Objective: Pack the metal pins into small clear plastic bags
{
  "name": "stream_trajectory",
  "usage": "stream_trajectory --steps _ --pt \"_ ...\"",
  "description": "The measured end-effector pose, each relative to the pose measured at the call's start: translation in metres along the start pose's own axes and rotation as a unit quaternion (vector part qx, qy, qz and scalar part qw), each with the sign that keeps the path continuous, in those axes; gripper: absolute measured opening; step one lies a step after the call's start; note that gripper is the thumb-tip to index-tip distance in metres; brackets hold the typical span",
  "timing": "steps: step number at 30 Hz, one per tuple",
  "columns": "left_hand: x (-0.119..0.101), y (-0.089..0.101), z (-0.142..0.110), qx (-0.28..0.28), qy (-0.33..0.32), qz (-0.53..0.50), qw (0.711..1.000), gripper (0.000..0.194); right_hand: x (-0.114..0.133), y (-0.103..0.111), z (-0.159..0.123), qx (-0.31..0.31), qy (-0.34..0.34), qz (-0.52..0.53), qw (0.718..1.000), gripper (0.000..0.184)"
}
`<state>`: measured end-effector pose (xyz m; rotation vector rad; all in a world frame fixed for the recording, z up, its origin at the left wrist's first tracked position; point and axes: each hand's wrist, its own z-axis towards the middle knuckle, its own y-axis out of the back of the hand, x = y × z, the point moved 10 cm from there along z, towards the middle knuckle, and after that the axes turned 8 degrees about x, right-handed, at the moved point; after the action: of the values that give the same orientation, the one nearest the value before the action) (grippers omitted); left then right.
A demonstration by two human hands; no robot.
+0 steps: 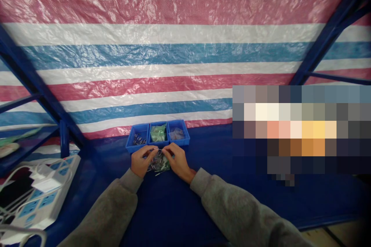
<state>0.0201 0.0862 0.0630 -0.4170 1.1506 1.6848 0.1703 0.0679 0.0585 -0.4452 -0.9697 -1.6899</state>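
My left hand and my right hand meet in front of the bins, fingertips pinched close together. Between them they hold a small thin pale rod-like piece; its exact kind is too small to make out. Under the fingers lies a loose pile of thin metallic and greenish pieces, partly hidden by my hands. Just beyond stand three joined blue bins: the left bin holds slim dark and silvery pieces, the middle bin green packaged material, the right bin clear plastic-looking material.
A dark blue tabletop carries everything. At the left lies a white power strip with blue sockets and tangled white cables. Blue metal frame posts slope on both sides before a striped plastic sheet. An area at the right is pixelated.
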Motion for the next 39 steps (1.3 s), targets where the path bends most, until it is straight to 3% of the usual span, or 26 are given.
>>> stream_trajectory --steps 9,17,21,26,39 --pt "-0.002 -0.002 0.001 0.007 0.018 -0.088 0.996 0.020 -0.002 0.002 -0.002 -0.007 -0.015 0.005 1.000 0.023" --pt "-0.009 0.004 0.000 -0.017 -0.035 0.073 0.997 0.022 -0.001 0.006 -0.002 -0.022 -0.018 0.003 1.000 0.023" --pt "-0.003 0.009 -0.001 -0.038 -0.023 0.085 0.995 0.025 -0.002 0.005 -0.002 -0.027 -0.019 0.000 0.999 0.022" --pt "-0.012 0.004 0.001 -0.009 -0.067 0.078 0.995 0.017 -0.002 0.005 -0.002 -0.032 -0.022 0.001 0.999 0.021" --pt "0.003 -0.003 -0.001 0.017 0.036 -0.012 0.999 0.022 0.001 0.004 -0.002 -0.021 -0.008 0.005 1.000 0.018"
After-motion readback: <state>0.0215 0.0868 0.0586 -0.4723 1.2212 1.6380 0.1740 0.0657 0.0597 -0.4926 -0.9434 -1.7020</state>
